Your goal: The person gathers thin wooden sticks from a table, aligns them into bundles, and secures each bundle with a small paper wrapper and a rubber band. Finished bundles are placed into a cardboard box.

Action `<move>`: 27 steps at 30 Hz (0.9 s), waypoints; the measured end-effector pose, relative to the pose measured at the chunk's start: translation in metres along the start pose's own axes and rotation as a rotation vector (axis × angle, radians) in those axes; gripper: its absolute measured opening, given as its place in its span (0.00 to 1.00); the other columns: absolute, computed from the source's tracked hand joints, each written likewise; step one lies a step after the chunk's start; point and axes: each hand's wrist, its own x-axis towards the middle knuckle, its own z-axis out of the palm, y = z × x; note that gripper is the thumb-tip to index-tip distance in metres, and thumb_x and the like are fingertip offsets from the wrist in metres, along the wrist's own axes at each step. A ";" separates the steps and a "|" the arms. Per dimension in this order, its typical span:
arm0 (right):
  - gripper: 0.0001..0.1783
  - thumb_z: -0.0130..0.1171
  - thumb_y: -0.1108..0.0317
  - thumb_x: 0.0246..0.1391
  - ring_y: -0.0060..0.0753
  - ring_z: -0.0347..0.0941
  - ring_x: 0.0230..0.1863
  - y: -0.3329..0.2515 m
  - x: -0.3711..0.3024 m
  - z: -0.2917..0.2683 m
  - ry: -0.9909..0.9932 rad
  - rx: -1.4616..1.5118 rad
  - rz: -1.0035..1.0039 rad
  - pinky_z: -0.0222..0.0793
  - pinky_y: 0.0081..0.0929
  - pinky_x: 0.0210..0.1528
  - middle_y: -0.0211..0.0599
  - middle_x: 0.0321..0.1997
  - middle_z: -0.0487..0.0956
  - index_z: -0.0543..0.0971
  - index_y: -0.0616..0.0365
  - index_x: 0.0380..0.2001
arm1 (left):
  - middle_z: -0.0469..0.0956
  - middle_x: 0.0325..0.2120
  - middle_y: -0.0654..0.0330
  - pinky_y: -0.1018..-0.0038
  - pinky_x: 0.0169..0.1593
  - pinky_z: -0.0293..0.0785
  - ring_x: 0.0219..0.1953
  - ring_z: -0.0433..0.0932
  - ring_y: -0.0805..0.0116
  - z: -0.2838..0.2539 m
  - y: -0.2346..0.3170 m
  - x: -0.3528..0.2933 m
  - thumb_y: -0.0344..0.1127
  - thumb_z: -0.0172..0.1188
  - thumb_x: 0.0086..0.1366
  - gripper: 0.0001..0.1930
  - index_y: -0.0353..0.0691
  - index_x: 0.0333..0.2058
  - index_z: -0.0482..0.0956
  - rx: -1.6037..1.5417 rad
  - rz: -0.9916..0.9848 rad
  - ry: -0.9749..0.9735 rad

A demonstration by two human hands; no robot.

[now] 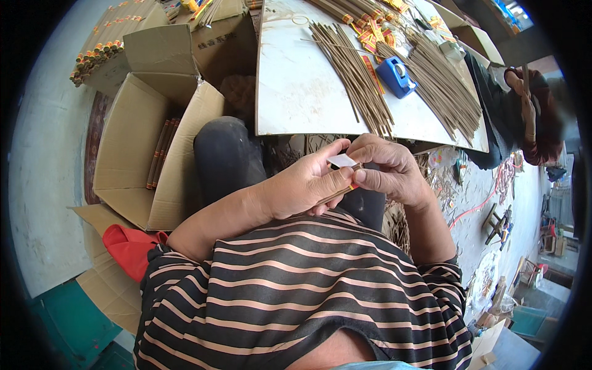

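At the centre of the frame, the left hand [317,180] has its grip clamped on a slim brown bundle with a red-and-yellow label [333,197]. The right hand [393,171] meets the bundle's upper end, thumb and forefinger close together; whether its grip pinches there I cannot tell. A small white flat piece [342,161] shows between the hands. At upper centre, a white-topped table [287,92] carries loose thin brown sticks [356,77] and a blue plastic tape dispenser [395,77]. At left stands an open brown cardboard box [126,139] holding dark-brown, red-banded bundles [162,154].
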 end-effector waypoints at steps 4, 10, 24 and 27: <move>0.10 0.61 0.67 0.50 0.31 0.72 0.37 0.001 -0.002 0.001 0.022 -0.001 -0.008 0.68 0.25 0.41 0.38 0.34 0.76 0.79 0.63 0.33 | 0.66 0.24 0.63 0.88 0.23 0.64 0.21 0.65 0.81 0.001 0.003 0.001 0.44 0.45 0.68 0.31 0.36 0.62 0.45 -0.071 0.005 -0.041; 0.08 0.61 0.71 0.49 0.33 0.72 0.37 0.007 -0.003 -0.003 -0.009 -0.148 -0.198 0.69 0.27 0.41 0.39 0.34 0.76 0.80 0.63 0.32 | 0.70 0.26 0.59 0.85 0.23 0.66 0.21 0.67 0.79 -0.004 0.005 0.001 0.41 0.38 0.68 0.26 0.38 0.62 0.48 -0.242 -0.084 -0.076; 0.10 0.64 0.70 0.44 0.30 0.70 0.39 0.012 -0.002 -0.012 -0.093 -0.149 -0.340 0.68 0.22 0.39 0.33 0.36 0.72 0.81 0.59 0.33 | 0.71 0.20 0.63 0.89 0.18 0.66 0.15 0.67 0.82 0.003 0.008 0.009 0.47 0.42 0.69 0.18 0.38 0.44 0.68 -0.320 -0.087 -0.036; 0.09 0.64 0.70 0.43 0.29 0.68 0.39 0.013 0.002 -0.013 -0.117 -0.127 -0.365 0.66 0.20 0.39 0.30 0.36 0.71 0.81 0.58 0.31 | 0.71 0.20 0.63 0.89 0.18 0.66 0.15 0.67 0.82 0.002 0.005 0.009 0.46 0.45 0.67 0.17 0.38 0.44 0.69 -0.317 -0.096 -0.025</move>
